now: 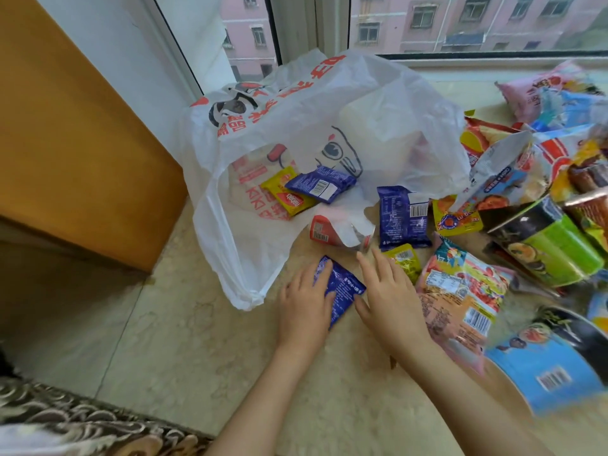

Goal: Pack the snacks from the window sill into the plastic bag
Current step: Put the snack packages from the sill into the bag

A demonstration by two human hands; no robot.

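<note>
A white plastic bag (296,133) with red print lies open on the marble window sill (184,324). Inside its mouth lie a yellow packet (288,195) and a small blue packet (320,185). A red packet (320,229) sits at the bag's torn edge. My left hand (304,307) grips the left side of a blue snack packet (342,289) just in front of the bag. My right hand (390,299) is spread flat, its thumb at that packet's right edge. Another blue packet (401,217) and a small yellow packet (404,261) lie just beyond my right hand.
A heap of larger snack bags fills the right side, among them a pink and orange bag (460,291), a green multipack (552,248) and a blue bag (552,370). A wooden cabinet (75,143) stands at the left. The window (460,24) runs along the back.
</note>
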